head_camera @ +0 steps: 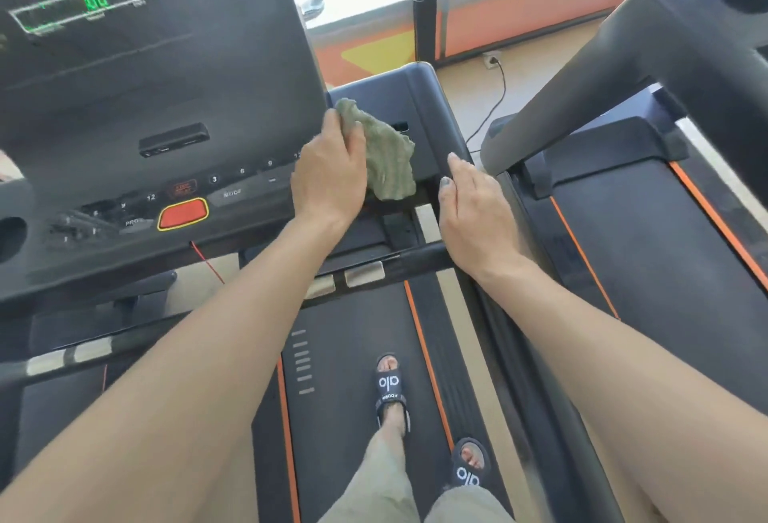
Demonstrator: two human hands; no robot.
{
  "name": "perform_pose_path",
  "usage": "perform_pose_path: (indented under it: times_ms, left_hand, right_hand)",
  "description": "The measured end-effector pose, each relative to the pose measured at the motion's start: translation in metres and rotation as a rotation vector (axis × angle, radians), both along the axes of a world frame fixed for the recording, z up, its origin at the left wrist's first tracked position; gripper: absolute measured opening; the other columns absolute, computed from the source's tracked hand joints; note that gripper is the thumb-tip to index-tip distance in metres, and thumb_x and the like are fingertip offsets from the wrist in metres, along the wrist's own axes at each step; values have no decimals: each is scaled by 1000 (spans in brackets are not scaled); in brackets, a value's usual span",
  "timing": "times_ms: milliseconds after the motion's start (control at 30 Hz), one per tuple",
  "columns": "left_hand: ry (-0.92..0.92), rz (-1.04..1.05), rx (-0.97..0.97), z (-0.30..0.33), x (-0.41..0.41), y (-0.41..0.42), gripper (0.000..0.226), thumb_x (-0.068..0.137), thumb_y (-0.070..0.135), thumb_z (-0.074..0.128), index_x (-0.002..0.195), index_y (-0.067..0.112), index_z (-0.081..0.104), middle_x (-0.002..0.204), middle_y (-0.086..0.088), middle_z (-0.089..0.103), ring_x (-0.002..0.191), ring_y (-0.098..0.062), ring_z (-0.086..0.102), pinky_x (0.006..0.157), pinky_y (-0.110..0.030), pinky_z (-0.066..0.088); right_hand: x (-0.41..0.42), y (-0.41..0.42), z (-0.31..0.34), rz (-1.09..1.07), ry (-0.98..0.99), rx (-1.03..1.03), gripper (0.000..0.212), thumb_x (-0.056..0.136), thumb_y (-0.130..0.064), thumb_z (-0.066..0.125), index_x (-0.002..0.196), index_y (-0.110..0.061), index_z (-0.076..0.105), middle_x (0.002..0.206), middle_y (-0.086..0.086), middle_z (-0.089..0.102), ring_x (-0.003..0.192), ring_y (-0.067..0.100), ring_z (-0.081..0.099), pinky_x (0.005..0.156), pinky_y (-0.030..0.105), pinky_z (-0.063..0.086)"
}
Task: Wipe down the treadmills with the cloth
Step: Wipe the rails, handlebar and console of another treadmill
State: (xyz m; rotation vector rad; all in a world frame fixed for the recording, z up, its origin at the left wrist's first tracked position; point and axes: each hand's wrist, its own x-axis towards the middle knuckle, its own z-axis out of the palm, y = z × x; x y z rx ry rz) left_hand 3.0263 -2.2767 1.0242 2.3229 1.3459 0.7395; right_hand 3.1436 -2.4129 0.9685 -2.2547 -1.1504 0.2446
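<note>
Head view, L to R: treadmill console w/ green digits, top ones blurred, lower readout looks like "00"; below it keys marked "12", "3", "6", "9", "MODE", "PROG" partly readable, plus red stop button w/ yellow rim and a red cord hanging under it. Left hand grips green cloth at console's right edge, cloth bunched and draping over the dark side housing. Right hand lies flat, fingers straight, on the side rail just beside cloth, holding nothing. Belt below is black w/ orange stripes; person stands on it in black slides w/ white logo, small lettering too blurred. Further R: 2nd treadmill, same orange trim. Room: tan floor, wall socket w/ black cable, orange/yellow wall panel, window w/ cars outside.
</note>
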Motion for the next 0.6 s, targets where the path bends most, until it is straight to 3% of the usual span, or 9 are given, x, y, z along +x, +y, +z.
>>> perform_pose_path:
  times_ms: [67,133,267,367,500,600]
  left_hand:
    - [-131,105,-118,0,8,22,23,106,32,41,110,11,47,96,-6,61,88,-29,56,72,-36,38]
    - [-113,23,-129,-7,16,36,25,104,26,45,119,7,49,106,-9,62,97,-29,57,77,-37,42]
    - [287,-420,86,-53,28,42,29,93,11,42,118,3,54,120,-16,59,107,-36,57,86,-47,48]
    - [393,-534,151,-67,31,53,42,95,20,37,130,3,52,120,-15,61,111,-34,58,97,-41,46]
    - [508,-586,220,-71,24,53,65,102,42,31,151,-1,36,148,-18,48,137,-33,44,119,-43,31]
    - [486,-635,79,-57,37,60,64,102,47,29,144,2,43,140,-15,56,130,-29,50,112,-39,37]
  right_hand:
    - [6,18,3,25,30,-45,50,107,-29,27,153,-12,32,155,11,37,144,23,29,120,36,19]
    - [15,36,3,14,49,-94,50,107,-31,25,155,-16,28,159,9,30,147,21,22,121,35,14]
    - [27,66,-4,-45,62,-111,50,107,-32,25,155,-20,29,162,7,22,149,20,17,122,34,13]
    - [26,77,-17,-107,-22,-89,52,104,-34,25,152,-17,37,160,10,28,147,23,25,120,38,22]
    - [21,78,-29,-123,-186,-118,58,101,-38,18,149,-13,41,156,15,35,143,28,33,118,41,29]
    - [21,81,-30,-137,-230,-158,57,102,-37,19,151,-14,38,156,14,34,142,28,34,117,40,30]
